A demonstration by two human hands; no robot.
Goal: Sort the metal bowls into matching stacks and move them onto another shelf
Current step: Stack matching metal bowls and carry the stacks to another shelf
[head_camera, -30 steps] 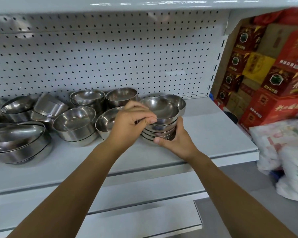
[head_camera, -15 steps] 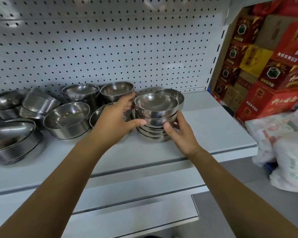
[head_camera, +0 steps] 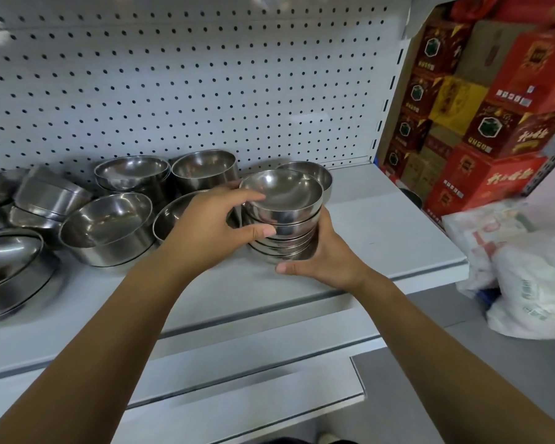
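Note:
A stack of several small metal bowls [head_camera: 282,200] is held between both hands just above the white shelf [head_camera: 382,225]. My left hand [head_camera: 212,225] grips the stack's left side, thumb across the front. My right hand [head_camera: 324,261] cups its base and right side. One more small bowl [head_camera: 318,174] stands right behind the stack. Loose metal bowls of other sizes lie to the left: a medium bowl [head_camera: 109,225], a deep bowl [head_camera: 205,171], a shallow pair [head_camera: 132,171] and a large bowl [head_camera: 10,267] at the far left.
A white pegboard [head_camera: 189,91] backs the shelf. Lower shelves [head_camera: 237,379] step out below it. Red and yellow cartons [head_camera: 478,107] are stacked to the right, with white plastic bags [head_camera: 526,277] on the floor beside them.
My left hand slid from the top bowl's rim down to the stack's side. My right hand moved under the base, and the stack rose slightly off the shelf toward me.

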